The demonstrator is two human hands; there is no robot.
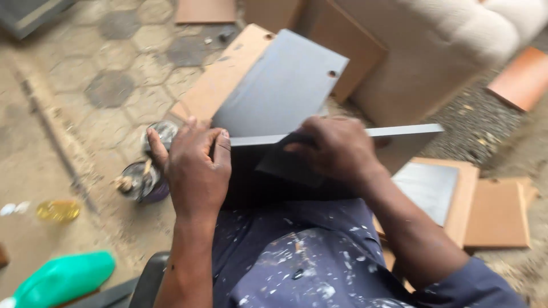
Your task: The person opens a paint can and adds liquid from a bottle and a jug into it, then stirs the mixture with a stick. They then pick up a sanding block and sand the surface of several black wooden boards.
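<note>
Seated worker, panel job in hand: a dark grey board (297, 171) stands on edge across the lap, its pale top edge running from the left hand out to the right, past the knee. Left hand (197, 171) closed over the board's near-left corner, fingers curled on the top edge, thumb down the outer side, steadying it. Right hand (334, 148) lies flat-curled over the top edge near its middle, pressing a dark, thin sheet-like pad (288, 165) against the board's face and edge; what the pad is made of is too blurred to tell. The top edge reads smooth and light grey along all its visible length, so the edge work looks well along, though the part under the right hand cannot be judged. Beyond the lap, a second grey panel (285, 85) with small holes leans on bare brown boards (228, 74), seemingly already coated; another grey-faced panel (431, 185) lies on brown boards (496, 214) at right, which still look raw and probably remain. On the paved ground (114, 74) by the left hand sit two open tins (145, 177) with a stick in one, just beside the board's corner. A green plastic bottle (63, 279) lies at lower left, a yellowish lid (57, 211) near it. Trousers (302, 262) paint-spattered
</note>
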